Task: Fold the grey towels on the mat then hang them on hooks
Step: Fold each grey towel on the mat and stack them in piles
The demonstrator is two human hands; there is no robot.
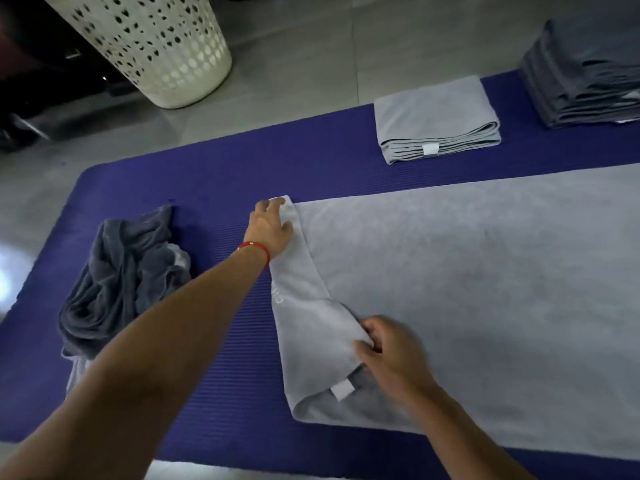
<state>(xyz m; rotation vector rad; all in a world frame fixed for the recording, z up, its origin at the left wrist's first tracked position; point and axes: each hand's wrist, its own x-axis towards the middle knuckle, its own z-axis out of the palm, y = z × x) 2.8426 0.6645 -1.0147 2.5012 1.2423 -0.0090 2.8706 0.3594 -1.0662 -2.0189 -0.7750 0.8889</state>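
Right hand (388,351): low in the frame, right of centre; fingers curled, pinching the near corner of the turned-over flap.
Light grey towel (467,289): spread flat over the right half of the frame on the mat; left edge folded back into a narrow strip running from near to far.
White tag (342,390): sewn at the near end of the strip, just beside the right hand; handy mark for the corner.
Mat (225,341): purple, ribbed, lying on the floor; judged grippy enough to stop cloth sliding under a pull.
Left hand (272,225): centre of the frame, arm stretched out; fingers bent over the far corner of the same strip, gripping it.
Red band (254,249): worn at the left wrist.
Handling: judged soft, limp and light; no stiffness, so likely to sag and wrinkle anywhere unsupported.
Where to hold: judged best at two corners of one edge, as gripped here, with the edge kept taut between them.
Crumpled dark grey towel (121,282): heaped at the left of the frame on the mat, not yet folded.
Folded towel (436,123): upper right, neat, on the mat's far edge.
Stack of dark towels (585,67): far upper right corner.
Laundry basket (156,43): white, perforated, upper left, on the tiled floor.
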